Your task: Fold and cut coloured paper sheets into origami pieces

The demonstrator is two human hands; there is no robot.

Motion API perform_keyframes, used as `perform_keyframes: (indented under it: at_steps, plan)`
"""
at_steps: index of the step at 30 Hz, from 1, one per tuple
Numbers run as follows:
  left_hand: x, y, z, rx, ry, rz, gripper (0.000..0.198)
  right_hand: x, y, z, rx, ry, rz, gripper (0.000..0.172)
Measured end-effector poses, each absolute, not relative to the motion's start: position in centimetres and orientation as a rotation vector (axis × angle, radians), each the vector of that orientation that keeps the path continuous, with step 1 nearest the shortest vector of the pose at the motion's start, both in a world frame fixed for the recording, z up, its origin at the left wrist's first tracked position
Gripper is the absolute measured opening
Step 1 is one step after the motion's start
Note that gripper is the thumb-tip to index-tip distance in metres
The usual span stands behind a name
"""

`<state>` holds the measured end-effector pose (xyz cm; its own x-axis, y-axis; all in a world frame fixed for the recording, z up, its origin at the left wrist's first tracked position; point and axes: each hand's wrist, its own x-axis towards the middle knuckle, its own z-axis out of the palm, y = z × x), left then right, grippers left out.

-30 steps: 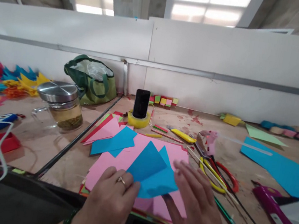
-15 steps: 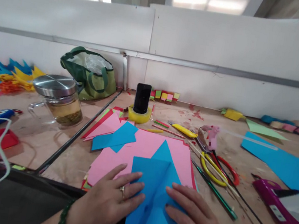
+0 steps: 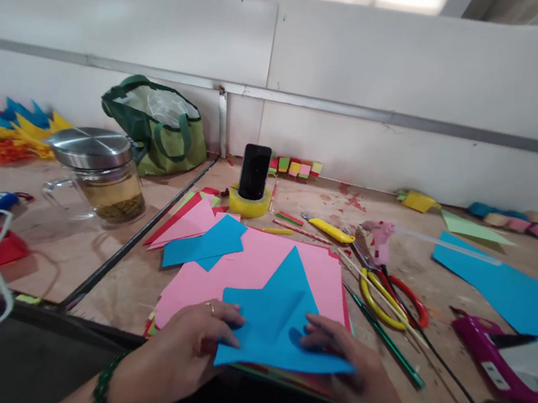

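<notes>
A creased sheet of blue paper (image 3: pixel 257 328) lies over a stack of pink paper (image 3: pixel 255 257), its near edge curling upward. My left hand (image 3: pixel 201 333), with a ring and a green bead bracelet, grips the sheet's left edge, fingertips on top. At the right side, my right hand (image 3: pixel 350 368) pinches the paper near its lower corner; that thumb is partly hidden and blurred. A blue triangular point (image 3: pixel 291 272) shows beyond the sheet; I cannot tell whether it is a separate piece. Smaller blue paper pieces (image 3: pixel 205 242) rest on the stack's upper left.
A phone (image 3: pixel 254 172) stands in a yellow tape roll (image 3: pixel 248 204). To the right are a utility knife (image 3: pixel 331 230), scissors (image 3: pixel 380 302), a pink glue gun (image 3: pixel 382 244), a green pencil (image 3: pixel 384 340) and a cable. A glass mug (image 3: pixel 111 191) and green bag (image 3: pixel 177 140) stand left.
The blue sheet's near part, which hung down over the table edge, is now lifted and spread wider. My hands have gone from lying flat on it to gripping its sides.
</notes>
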<state>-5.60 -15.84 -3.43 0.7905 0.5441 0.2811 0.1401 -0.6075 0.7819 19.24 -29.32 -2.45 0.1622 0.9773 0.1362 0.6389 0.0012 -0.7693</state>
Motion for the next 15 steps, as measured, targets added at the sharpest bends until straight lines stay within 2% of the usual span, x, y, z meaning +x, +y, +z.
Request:
perform_keyframes:
  at_steps: [1,2,4,7,15]
  plan:
    - [-5.4,-15.9,-3.3,2.155,0.566,0.616,0.008,19.3,-28.9,-2.2,-1.756,-1.509,0.658,0.027]
    - [-5.2,-16.0,-3.1,2.139,0.631,0.587,0.012,19.5,-28.5,-2.1,-1.797,-1.466,0.701,0.019]
    - [-4.6,-16.0,-2.9,2.137,0.764,0.572,0.027,19.8,-27.8,-2.0,-1.879,-1.4,0.718,0.025]
    - [-4.0,-15.9,-3.0,2.25,0.941,0.593,0.031,20.1,-27.0,-2.3,-1.988,-1.365,0.611,0.033]
    - [-3.4,-15.2,-2.9,2.457,1.072,0.569,0.037,20.3,-25.8,-1.3,-2.258,-1.546,0.413,0.029]
